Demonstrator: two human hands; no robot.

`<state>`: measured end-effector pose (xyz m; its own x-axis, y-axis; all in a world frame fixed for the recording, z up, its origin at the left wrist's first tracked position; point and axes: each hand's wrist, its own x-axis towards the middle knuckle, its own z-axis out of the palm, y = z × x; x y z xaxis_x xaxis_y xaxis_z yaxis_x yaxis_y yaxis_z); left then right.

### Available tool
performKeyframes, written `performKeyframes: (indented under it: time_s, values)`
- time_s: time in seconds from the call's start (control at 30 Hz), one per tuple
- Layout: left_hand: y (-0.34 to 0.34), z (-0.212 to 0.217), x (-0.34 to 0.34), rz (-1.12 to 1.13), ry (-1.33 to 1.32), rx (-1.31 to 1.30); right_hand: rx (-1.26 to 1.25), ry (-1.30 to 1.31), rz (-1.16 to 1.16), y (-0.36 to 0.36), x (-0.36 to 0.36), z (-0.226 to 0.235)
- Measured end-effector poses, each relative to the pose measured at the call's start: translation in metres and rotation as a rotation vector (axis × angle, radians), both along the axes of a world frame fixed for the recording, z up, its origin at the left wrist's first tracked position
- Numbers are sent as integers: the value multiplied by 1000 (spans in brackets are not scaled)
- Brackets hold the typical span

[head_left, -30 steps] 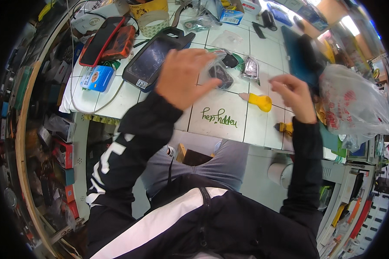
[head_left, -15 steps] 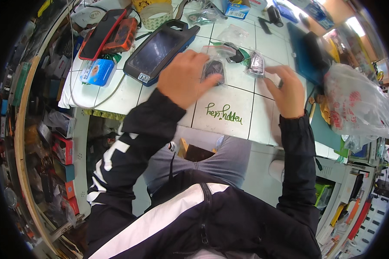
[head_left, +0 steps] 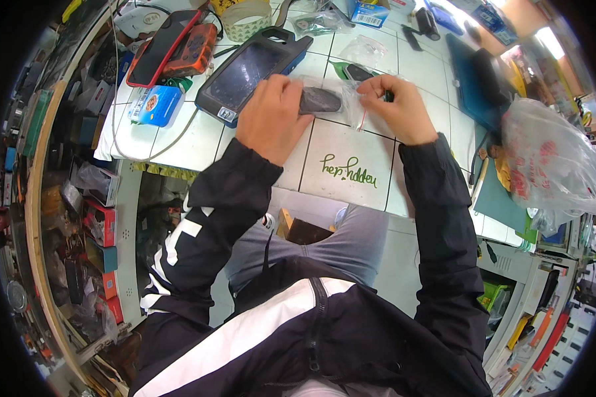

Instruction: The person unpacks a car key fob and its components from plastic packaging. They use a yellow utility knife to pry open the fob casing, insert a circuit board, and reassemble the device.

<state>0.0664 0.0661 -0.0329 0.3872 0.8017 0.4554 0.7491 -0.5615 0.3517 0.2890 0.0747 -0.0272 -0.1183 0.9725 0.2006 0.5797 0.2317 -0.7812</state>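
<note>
A small clear zip bag point(head_left: 351, 114) with a dark, rounded oblong piece like a key fob point(head_left: 321, 101) inside is stretched between my hands above the white tiled top. My left hand point(head_left: 271, 116) grips its left end, thumb along the lower edge. At the bag's other end, by the red zip line, the fingers of my right hand point(head_left: 402, 109) are pinched on the plastic. Just beyond lies another dark fob-like piece point(head_left: 359, 73) on something green. A rugged handheld device point(head_left: 242, 69) with a dark screen lies beside my left hand.
To the left are a red-edged phone point(head_left: 165, 47), an orange-black device point(head_left: 191, 51) and a blue packet point(head_left: 155, 106). A cable point(head_left: 114, 126) loops over the table edge. A clear plastic bag point(head_left: 543, 155) bulges at right. Farther back sit a tape roll point(head_left: 246, 25) and empty-looking plastic point(head_left: 364, 49).
My left hand has taken hold of the zip bag and turned it sideways, raising it. My right hand has moved left and closed on its zip end, now covering the silvery wrapped piece.
</note>
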Motion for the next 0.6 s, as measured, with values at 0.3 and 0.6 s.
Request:
performKeyframes:
  time_s: [0.3, 0.6]
  values:
    - [21, -7, -6, -169, 129, 176, -317, 541, -140, -39, -1, 6]
    - [31, 116, 38, -388, 289, 705, -351, 907, -250, -45, -3, 7]
